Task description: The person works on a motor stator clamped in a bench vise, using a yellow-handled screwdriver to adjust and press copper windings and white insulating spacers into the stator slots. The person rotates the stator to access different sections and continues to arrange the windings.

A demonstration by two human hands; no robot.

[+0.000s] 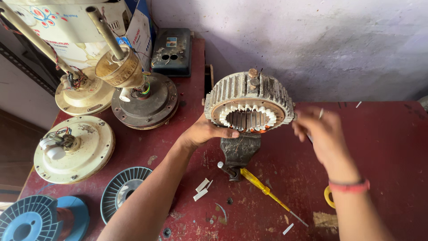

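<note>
The red workbench (383, 147) takes up most of the room in front of me, pushed against a pale, stained wall. Off past the left fingers (225, 132), toward the far left edge, sit three ceiling-fan motor housings: a cream one (73, 149) nearest, a dark rusty one (145, 101) with a brass-coloured cup on its rod, and another cream one (84, 94) behind. Nearer the person than those fingers lie two blue wire spools (127, 189), one at the bench corner. The stator (248, 105), a ribbed grey ring with copper windings and white slot liners around its bore, is clamped upright in a small dark vise (239, 151); it stands between the two hands. The left hand (205, 133) curls against the stator's lower left rim, thumb stretched across its face, steadying it. The right hand (323, 136) is just beside the stator's right rim, blurred; I cannot tell whether its fingers are pinching anything. A yellow-handled screwdriver (263, 187) lies below the vise, between the two forearms. White slips of insulation paper (201, 189) lie scattered under the left wrist.
</note>
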